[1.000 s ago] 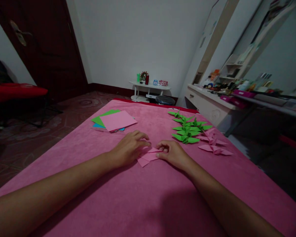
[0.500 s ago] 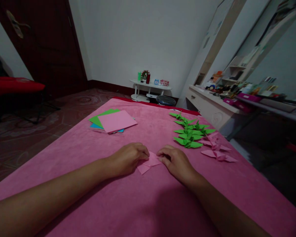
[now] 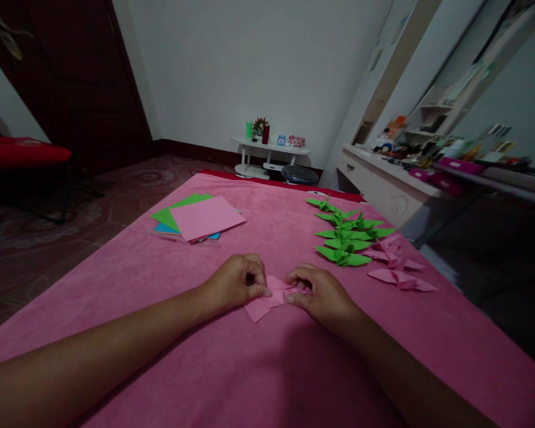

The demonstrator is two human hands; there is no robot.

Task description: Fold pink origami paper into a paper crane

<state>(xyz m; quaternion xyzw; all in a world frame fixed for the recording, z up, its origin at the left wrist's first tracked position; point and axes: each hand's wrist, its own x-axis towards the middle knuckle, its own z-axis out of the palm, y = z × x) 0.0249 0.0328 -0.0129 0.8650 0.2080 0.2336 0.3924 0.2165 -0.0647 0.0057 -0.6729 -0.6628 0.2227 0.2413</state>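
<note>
A partly folded sheet of pink origami paper (image 3: 274, 292) lies low over the pink cloth between my hands, one pointed flap sticking out toward me. My left hand (image 3: 241, 279) pinches its left side, thumb on top and fingers curled. At its right side my right hand (image 3: 318, 294) grips the edge between thumb and bent fingers. Folded green paper cranes (image 3: 343, 255) stand in a cluster beyond my right hand. Beside them, nearer the right edge, sit a few folded pink paper cranes (image 3: 402, 279).
A stack of square paper, pink sheet (image 3: 207, 217) on top with green and blue beneath, lies at the table's left. The pink cloth (image 3: 182, 368) covers the surface. Beyond are a low white shelf (image 3: 271, 145), a cluttered dresser (image 3: 392, 184) and a red seat (image 3: 24, 154).
My left thumb has come down onto the paper's top, and my right thumb has shifted along its edge. The paper's near flap shows a little more. The view has tilted slightly.
</note>
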